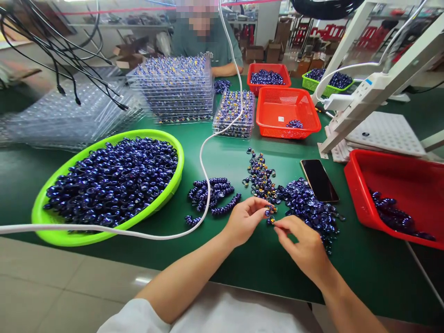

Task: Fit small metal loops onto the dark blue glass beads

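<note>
Above the green table, my left hand pinches a small shiny dark-blue ring-shaped piece between thumb and fingertips. Close beside it, my right hand is closed at the fingertips on another small blue piece with a gold part. Whether the two pieces touch, I cannot tell. Just beyond my hands lies a loose pile of blue pieces with gold parts. A heap of blue pieces, with no gold visible, spreads to its right. Stacked rows of blue pieces lie left of my hands.
A green basket full of blue pieces stands left. A white cable loops across the table. Right are a phone and a red bin. Behind stand clear tray stacks, red baskets and a seated person.
</note>
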Tool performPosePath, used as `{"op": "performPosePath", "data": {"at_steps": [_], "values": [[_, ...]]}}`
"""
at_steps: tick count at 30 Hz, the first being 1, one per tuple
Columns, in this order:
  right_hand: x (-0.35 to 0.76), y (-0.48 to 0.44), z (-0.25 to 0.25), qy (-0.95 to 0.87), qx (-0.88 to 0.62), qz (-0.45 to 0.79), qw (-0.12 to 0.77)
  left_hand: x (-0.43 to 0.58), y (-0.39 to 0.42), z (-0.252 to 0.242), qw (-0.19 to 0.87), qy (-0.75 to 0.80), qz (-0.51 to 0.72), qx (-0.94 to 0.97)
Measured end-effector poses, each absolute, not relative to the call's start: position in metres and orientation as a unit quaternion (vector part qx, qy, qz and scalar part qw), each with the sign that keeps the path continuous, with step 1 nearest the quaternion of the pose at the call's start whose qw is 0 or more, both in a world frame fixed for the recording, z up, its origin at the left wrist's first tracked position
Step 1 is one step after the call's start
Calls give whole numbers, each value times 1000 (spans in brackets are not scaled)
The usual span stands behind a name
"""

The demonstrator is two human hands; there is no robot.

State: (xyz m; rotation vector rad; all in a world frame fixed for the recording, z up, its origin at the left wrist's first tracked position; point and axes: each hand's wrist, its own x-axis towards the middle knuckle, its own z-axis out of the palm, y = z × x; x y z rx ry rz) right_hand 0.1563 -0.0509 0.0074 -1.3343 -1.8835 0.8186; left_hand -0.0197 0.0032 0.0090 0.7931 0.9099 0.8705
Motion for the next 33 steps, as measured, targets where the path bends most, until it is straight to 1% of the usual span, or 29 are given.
{"op": "performPosePath", "data": {"at_steps": [1, 3, 4, 6, 10, 12, 15, 20, 24, 28, 30, 33], "values": [[157, -51, 10, -688, -521, 341, 374, -18, 1, 9, 758, 390, 391, 348], [158, -50, 12, -637, -533, 373, 413, -14, -5, 9, 797, 344, 380, 318], [158, -50, 12, -629, -538, 371, 422, -12, -7, 9, 810, 328, 377, 306], [158, -50, 11, -641, -545, 323, 433, -9, -11, 8, 822, 315, 374, 293], [157, -48, 8, -700, -545, 194, 419, -8, -13, 7, 819, 331, 373, 284], [157, -47, 7, -713, -547, 165, 406, -9, -12, 7, 810, 352, 370, 287], [157, -45, 7, -722, -549, 166, 387, -10, -10, 9, 797, 379, 365, 298], [160, -46, 13, -696, -554, 255, 379, -12, -7, 14, 793, 400, 366, 279], [163, -49, 18, -588, -582, 393, 401, -12, -5, 13, 806, 395, 364, 249], [160, -51, 19, -496, -549, 519, 428, -9, -7, 9, 793, 402, 377, 259], [158, -52, 19, -482, -538, 536, 437, -7, -8, 8, 784, 413, 382, 262], [155, -51, 21, -474, -547, 519, 454, -5, -8, 9, 773, 434, 385, 256]]}}
